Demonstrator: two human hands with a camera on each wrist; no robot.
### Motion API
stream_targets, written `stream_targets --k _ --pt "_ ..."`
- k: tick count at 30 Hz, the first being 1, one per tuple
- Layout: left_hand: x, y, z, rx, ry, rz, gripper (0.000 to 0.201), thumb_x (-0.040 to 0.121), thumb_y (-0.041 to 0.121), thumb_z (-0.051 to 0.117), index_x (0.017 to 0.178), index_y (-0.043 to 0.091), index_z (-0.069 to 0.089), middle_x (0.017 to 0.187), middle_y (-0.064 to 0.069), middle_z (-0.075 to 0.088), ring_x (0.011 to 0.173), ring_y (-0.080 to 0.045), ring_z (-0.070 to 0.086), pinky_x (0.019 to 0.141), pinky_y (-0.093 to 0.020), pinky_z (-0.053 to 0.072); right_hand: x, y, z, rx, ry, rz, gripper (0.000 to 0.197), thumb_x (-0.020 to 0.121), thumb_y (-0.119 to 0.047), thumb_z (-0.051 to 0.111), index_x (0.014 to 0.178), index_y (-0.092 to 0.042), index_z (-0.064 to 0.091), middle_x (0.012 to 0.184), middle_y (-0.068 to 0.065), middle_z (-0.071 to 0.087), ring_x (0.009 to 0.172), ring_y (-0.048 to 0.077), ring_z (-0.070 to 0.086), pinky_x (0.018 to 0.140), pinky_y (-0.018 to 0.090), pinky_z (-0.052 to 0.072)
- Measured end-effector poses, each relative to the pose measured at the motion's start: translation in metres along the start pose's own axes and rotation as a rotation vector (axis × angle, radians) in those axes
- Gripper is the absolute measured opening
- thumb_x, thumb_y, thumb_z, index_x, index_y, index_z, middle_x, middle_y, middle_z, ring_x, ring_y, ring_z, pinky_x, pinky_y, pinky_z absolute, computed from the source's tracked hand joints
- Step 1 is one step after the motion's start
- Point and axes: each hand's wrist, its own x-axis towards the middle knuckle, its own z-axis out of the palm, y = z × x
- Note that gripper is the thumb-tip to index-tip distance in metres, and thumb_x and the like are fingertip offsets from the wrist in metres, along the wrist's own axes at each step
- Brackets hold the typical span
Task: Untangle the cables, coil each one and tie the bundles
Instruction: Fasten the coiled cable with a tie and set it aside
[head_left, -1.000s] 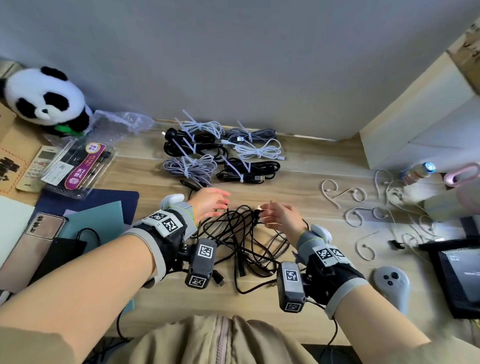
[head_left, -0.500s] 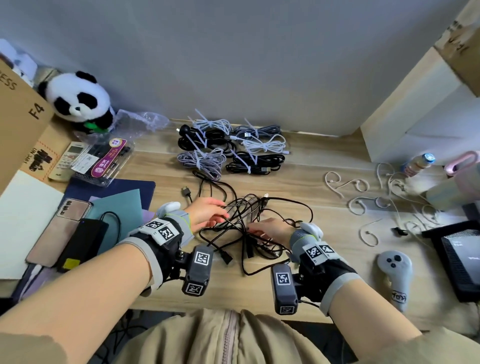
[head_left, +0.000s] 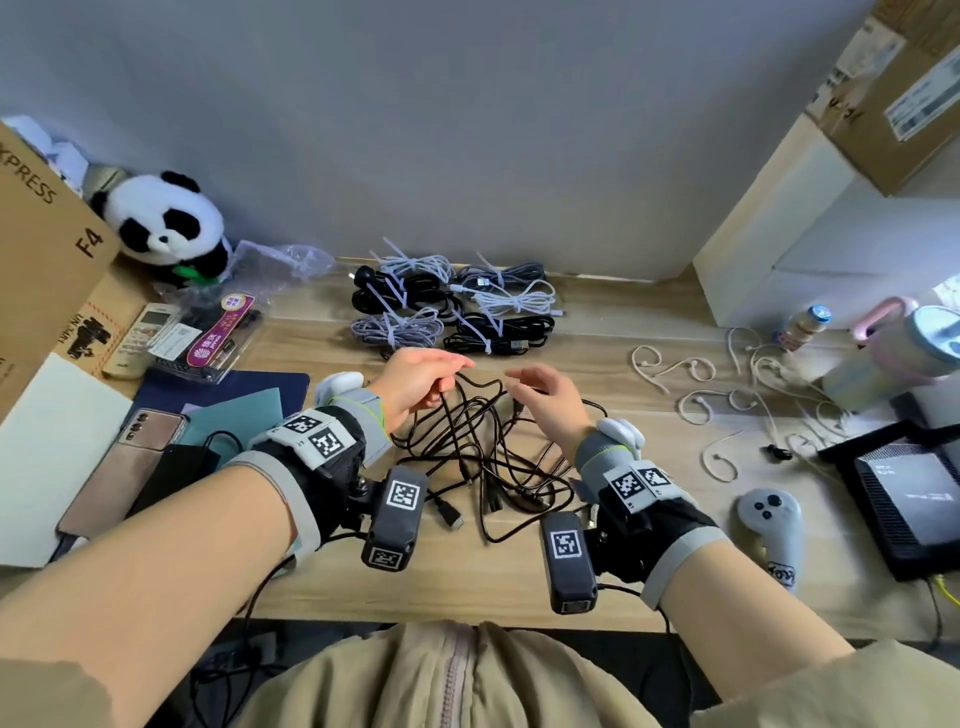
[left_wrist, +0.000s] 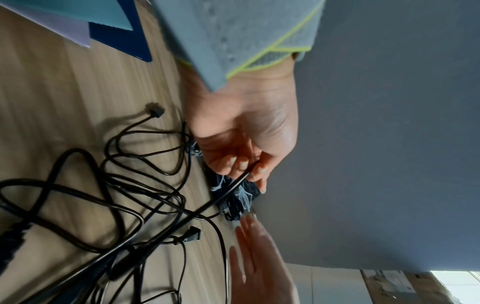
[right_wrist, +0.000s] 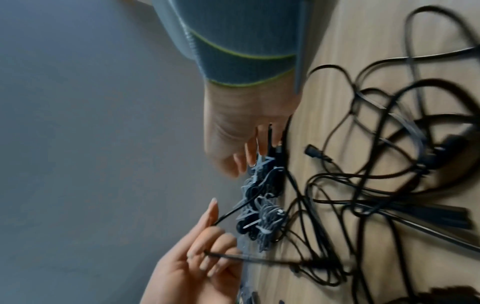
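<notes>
Tangle of black cables (head_left: 483, 457) lies near the front edge of the desk (head_left: 597, 364), between the person's two wrists. The left hand (head_left: 415, 384) has its fingers curled round one thin black strand (left_wrist: 233, 186) and lifts it clear of the heap; the left wrist view shows the strand running out between the fingertips. The right hand (head_left: 545, 402) hovers just beside it with fingers loosely spread; the wrist view is blurred, and I cannot tell for sure whether it grips anything, though it looks empty.

To my eye the step in hand is drawing one cable out of the knot. It would go best if the right hand pins the heap, or finds that cable's plug, while the left follows the strand slowly loop by loop. A hard tug would likely tighten the crossings, and a plug may snag inside a loop.

Counting: six tied bundles (head_left: 452, 312) sit in a cluster toward the back edge, against the wall, each cinched with a white tie. The loose heap holds several cables; I cannot count them, though at least three plug ends show. Spare ties (head_left: 727, 395), about nine or ten, lie scattered toward the right edge. One panda toy (head_left: 166, 223) sits in the back left corner, one grey controller (head_left: 769, 519) toward the front right
</notes>
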Motion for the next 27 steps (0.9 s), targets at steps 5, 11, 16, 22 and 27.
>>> stream_targets --k 5,11,16,22,27 --pt "-0.003 0.025 0.01 -0.031 -0.037 0.103 0.021 0.097 0.01 0.047 0.093 0.011 0.067 0.045 0.008 0.045 0.045 -0.006 0.036 0.044 -0.017 0.03 0.0 -0.038 0.001 -0.159 -0.418 -0.118 0.056 0.084 -0.038 0.067 0.131 -0.013 0.052 0.123 -0.006 0.058 0.114 0.007 0.055 0.095 0.016 0.042" --pt "-0.002 0.046 0.01 -0.085 0.001 0.223 0.015 0.096 0.013 0.051 0.095 0.014 0.065 0.056 0.004 0.058 0.05 -0.008 0.047 0.048 -0.018 0.038 0.006 -0.049 -0.001 -0.42 -0.366 -0.154 0.022 0.098 -0.019 0.048 0.083 -0.016 0.064 0.075 -0.003 0.065 0.075 0.015 0.059 0.078 0.033 0.047" --pt "-0.003 0.051 0.005 -0.078 0.031 0.135 0.022 0.1 0.031 0.04 0.103 0.024 0.06 0.09 0.002 0.07 0.073 -0.009 0.06 0.068 -0.024 0.044 0.008 -0.068 -0.008 -0.081 -0.275 -0.103 0.036 0.103 -0.011 0.036 0.071 -0.01 0.052 0.057 0.003 0.047 0.045 0.009 0.047 0.058 0.024 0.042" --pt "-0.003 0.036 0.004 0.283 -0.12 0.095 0.034 0.096 0.039 0.046 0.111 0.013 0.064 0.105 0.001 0.069 0.091 -0.005 0.06 0.081 -0.019 0.04 0.014 -0.101 -0.019 0.238 -0.205 -0.164 0.035 0.103 -0.01 0.033 0.071 -0.01 0.045 0.049 -0.008 0.03 0.042 0.004 0.027 0.044 0.017 0.023" --pt "-0.006 0.036 0.007 0.507 -0.233 0.106 0.045 0.082 0.057 0.056 0.11 0.023 0.064 0.101 0.0 0.067 0.087 -0.002 0.056 0.071 -0.016 0.039 0.012 -0.11 -0.031 0.266 -0.172 -0.222 0.034 0.103 -0.015 0.035 0.072 -0.012 0.046 0.048 -0.011 0.027 0.045 0.005 0.022 0.046 0.02 0.017"
